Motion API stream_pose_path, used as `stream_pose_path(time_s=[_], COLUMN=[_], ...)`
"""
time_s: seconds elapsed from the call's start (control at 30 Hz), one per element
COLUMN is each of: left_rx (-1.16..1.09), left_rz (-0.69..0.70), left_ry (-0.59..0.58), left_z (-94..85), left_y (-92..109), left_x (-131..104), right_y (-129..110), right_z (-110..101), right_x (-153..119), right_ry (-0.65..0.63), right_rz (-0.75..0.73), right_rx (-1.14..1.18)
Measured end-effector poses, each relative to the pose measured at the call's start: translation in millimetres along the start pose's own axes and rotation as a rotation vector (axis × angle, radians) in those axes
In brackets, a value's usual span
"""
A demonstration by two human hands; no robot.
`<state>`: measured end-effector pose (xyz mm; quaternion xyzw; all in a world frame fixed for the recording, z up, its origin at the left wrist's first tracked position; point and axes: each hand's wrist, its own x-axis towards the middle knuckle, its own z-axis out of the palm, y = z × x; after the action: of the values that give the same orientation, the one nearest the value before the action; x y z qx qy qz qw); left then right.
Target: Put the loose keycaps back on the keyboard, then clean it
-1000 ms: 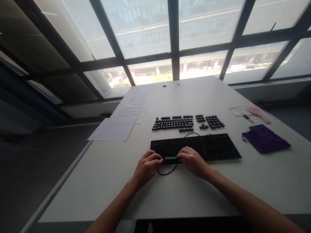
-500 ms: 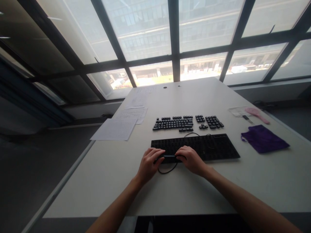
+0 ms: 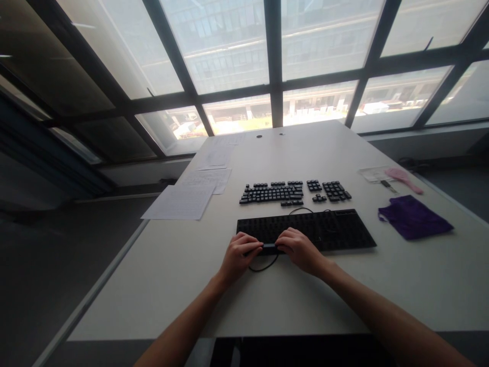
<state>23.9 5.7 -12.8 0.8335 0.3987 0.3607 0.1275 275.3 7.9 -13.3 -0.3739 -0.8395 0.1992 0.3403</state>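
Note:
A black keyboard base (image 3: 344, 232) with its keycaps off lies in front of me. Over its near edge, left of the middle, a long dark spacebar keycap (image 3: 269, 248) is pinched at its two ends. My left hand (image 3: 236, 257) grips the left end, fingers closed. The right end is between the closed fingertips of my right hand (image 3: 300, 251). A black cable (image 3: 265, 268) loops out on the table just below the hands. Behind the base, loose black keycaps (image 3: 272, 194) are laid out in keyboard order, with a number-pad block (image 3: 336, 191) on the right.
Paper sheets (image 3: 179, 203) lie along the left side of the white table (image 3: 305, 300). To the right are a purple cloth pouch (image 3: 414, 218), a pink brush-like thing (image 3: 405, 179) and a small dark tool (image 3: 388, 186). Windows (image 3: 237, 114) stand beyond the far edge.
My left hand has shifted slightly right, its fingers closer to my right hand, so less of the spacebar shows between them. The right hand is almost still.

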Motion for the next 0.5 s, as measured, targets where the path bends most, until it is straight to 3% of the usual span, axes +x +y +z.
stream_pose_path(time_s=[0.27, 0.5], left_rx=[-0.012, -0.027], left_rz=[0.017, 0.026], left_ry=[0.016, 0.019], left_z=[1.4, 1.1], left_y=[-2.0, -1.6], left_x=[-1.1, -1.6], right_y=[8.3, 7.7], right_z=[-12.7, -11.0], right_x=[-9.7, -13.0], right_ry=[-0.004, 0.03], right_rz=[0.01, 0.057], right_rx=[0.016, 0.08])
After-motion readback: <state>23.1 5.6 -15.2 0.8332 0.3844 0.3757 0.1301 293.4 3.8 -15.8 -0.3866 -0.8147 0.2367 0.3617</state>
